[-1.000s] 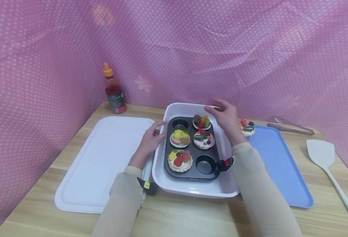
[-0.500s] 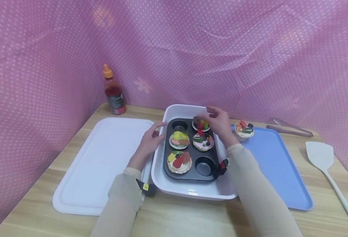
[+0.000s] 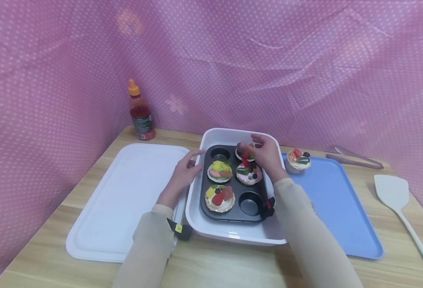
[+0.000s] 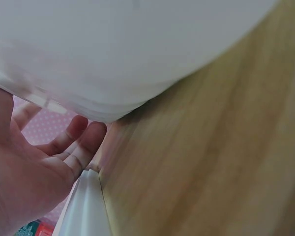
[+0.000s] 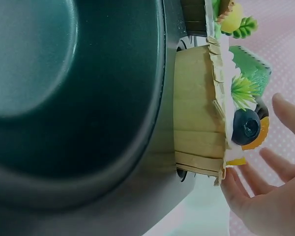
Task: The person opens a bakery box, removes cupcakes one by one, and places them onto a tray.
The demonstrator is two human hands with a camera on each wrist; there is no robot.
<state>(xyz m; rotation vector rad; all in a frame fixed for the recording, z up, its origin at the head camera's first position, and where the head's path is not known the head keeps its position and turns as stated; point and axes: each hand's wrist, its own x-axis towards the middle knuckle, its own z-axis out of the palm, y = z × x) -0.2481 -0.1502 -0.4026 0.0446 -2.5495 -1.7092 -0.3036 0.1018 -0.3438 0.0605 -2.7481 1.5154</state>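
Note:
A dark muffin tin [image 3: 229,218] lies in a white basin [image 3: 233,237], with several fruit-topped cupcakes in its cups; its far-left and near-right cups are bare. My left hand [image 3: 180,174] grips the basin's left rim, and in the left wrist view this hand [image 4: 39,172] has fingers bent under the basin wall [image 4: 113,54]. My right hand [image 3: 267,154] hovers with spread, bent fingers over the far-right cupcake [image 3: 239,154], behind the pink-creamed cupcake [image 3: 249,174]. In the right wrist view its fingers [image 5: 285,110] stand beside a cupcake [image 5: 199,113]; contact is unclear.
A white tray [image 3: 125,200] lies at the left and a blue tray [image 3: 335,196] at the right, with one cupcake [image 3: 298,161] at its far-left corner. Tongs [image 3: 355,159] and a white spatula [image 3: 391,191] lie farther right. A sauce bottle [image 3: 141,116] stands at the back left.
My right hand has moved left and down, from the basin's far-right side to over the far-right cupcake, uncovering the cupcake on the blue tray. My left hand keeps its place on the rim.

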